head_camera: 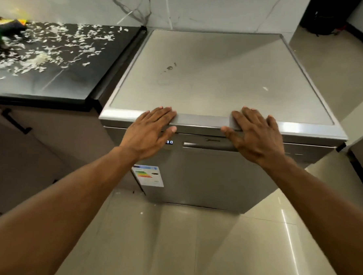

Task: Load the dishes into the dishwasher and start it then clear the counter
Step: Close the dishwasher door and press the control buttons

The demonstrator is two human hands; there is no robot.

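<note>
On the far left is the black counter (59, 76). It is not clean. White scraps (55, 44) lie all over it, with a thicker little heap near the middle. At the far left edge sits a dark thing with orange and green on it (7, 26); it is too blurred to say what it is. Under the counter is a brown cupboard (39, 151) with a black handle (15, 121).

Next to the counter stands the grey dishwasher (206, 176). Its door is shut, so nobody can see which dishes are inside or if there are any. A tiny blue screen (169, 142) on the front glows with the number 30. That probably means the machine is switched on or set to wash. Below the screen is a sticker (148, 175) with colored bars. A long silver handle (209, 145) runs across the top of the door.

The left hand (151, 129) lies flat on the front edge of the dishwasher top, fingers straight, thumb hanging down over the edge. The right hand (254, 135) does the same further along, and it covers the right end of the handle. The two hands are well apart and hold nothing. They seem to be leaning or pressing there, maybe to make sure the door is closed tight.

The top of the dishwasher has a small dark stain (170, 68) and one white crumb (265, 88). The scraps on the counter look like the job left to do.
</note>
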